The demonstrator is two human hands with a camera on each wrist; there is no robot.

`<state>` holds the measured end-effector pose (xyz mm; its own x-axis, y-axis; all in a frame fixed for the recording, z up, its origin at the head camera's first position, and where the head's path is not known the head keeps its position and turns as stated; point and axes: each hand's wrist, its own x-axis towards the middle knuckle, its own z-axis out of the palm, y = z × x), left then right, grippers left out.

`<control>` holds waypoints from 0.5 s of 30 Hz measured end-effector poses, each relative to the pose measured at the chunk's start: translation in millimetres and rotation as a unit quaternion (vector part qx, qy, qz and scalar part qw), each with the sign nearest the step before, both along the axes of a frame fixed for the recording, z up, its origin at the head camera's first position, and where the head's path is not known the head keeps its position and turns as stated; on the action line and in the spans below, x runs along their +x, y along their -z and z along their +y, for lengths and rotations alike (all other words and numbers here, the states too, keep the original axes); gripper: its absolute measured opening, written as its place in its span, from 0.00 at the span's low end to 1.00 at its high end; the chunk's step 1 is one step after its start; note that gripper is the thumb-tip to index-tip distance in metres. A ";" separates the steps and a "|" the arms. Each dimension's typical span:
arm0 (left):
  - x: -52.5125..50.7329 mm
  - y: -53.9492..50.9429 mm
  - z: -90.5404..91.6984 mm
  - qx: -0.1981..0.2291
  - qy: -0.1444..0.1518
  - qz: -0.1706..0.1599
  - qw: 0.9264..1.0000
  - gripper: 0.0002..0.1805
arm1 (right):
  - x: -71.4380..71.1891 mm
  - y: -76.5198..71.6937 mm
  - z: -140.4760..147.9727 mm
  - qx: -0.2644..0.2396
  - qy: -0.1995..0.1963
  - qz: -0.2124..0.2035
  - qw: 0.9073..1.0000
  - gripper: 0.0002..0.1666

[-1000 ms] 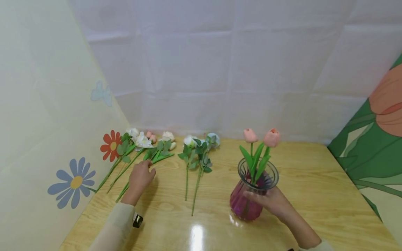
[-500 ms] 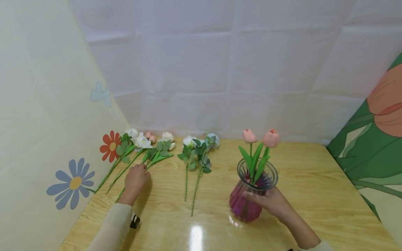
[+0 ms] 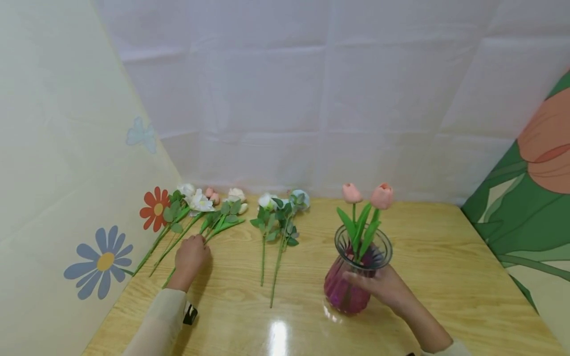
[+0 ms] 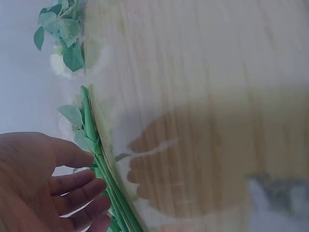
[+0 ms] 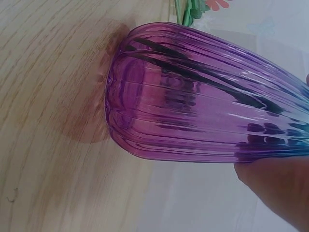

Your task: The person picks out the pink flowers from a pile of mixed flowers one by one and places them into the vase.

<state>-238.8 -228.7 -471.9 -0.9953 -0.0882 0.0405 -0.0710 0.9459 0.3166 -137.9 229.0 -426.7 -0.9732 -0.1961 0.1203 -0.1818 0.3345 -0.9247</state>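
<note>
My left hand (image 3: 192, 257) is at the bunch of flowers on the left of the table. In the left wrist view, its thumb and forefinger pinch at the green flower stems (image 4: 113, 186), the other fingers loosely curled beside them. White flowers (image 3: 199, 200), pink buds (image 3: 213, 196) and a cream rose (image 3: 236, 194) lie beyond that hand. My right hand (image 3: 386, 289) grips the neck of a ribbed purple glass vase (image 3: 347, 291), which stands slightly tilted on the table. Two pink tulips (image 3: 382, 196) stand in it, their stems visible through the glass (image 5: 193, 96) in the right wrist view.
Between the hands lie a white rose (image 3: 267, 201) and a pale blue rose (image 3: 300, 199), stems toward me. The wooden table (image 3: 445, 277) meets a white cloth backdrop (image 3: 276, 99) behind. Printed flower panels (image 3: 512, 217) flank both sides.
My left hand has moved slightly left and toward me, its fingers closing at the stems. The right hand still holds the vase in place.
</note>
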 end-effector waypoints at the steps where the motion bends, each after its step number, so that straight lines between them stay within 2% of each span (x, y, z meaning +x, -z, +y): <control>1: -0.4 0.3 -0.4 -0.001 0.000 0.000 1.000 0.17 | -0.2 -0.2 0.1 0.002 0.000 0.001 1.000 0.51; 8: -0.7 0.1 -2.5 -0.004 0.000 -0.005 1.000 0.15 | -0.9 -0.2 0.8 0.000 -0.007 -0.002 1.000 0.50; 15: -3.5 4.5 -6.5 -0.012 0.010 0.009 1.000 0.13 | -0.5 1.1 1.0 0.001 -0.007 -0.008 1.000 0.48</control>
<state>-242.2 -235.2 -476.4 -0.9960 -0.0662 0.0595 -0.0458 0.9545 0.2948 -138.4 230.0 -427.8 -0.9719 -0.2107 0.1045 -0.1722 0.3347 -0.9265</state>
